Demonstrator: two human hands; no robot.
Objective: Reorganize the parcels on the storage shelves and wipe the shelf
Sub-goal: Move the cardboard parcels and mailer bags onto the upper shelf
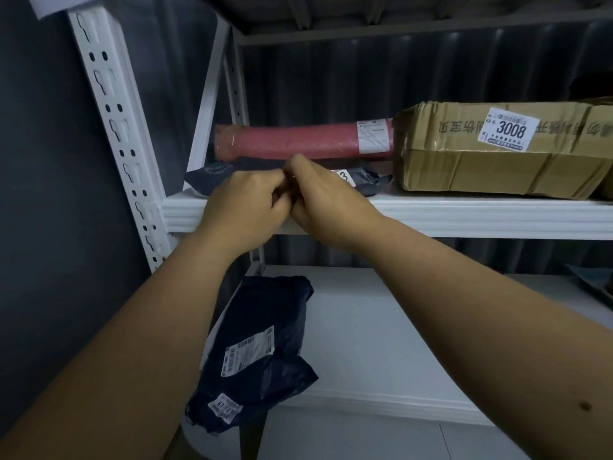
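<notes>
Dark mailer (pixel 262 353) lies on the lower shelf (pixel 381 343), nearest. Above, at the upper shelf's (pixel 464 215) front lip, the left hand (pixel 247 202) and right hand (pixel 326 202) meet, fingers curled; whether they pinch anything I cannot tell. Behind them lie a grey bag (pixel 368 182), red roll (pixel 292 141) and box (pixel 497 154). Likely sorting parcels; next, draw the bag forward.

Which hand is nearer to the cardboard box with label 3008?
Right. The right hand is left of the cardboard box; the left hand is farther left, against the right hand.
</notes>
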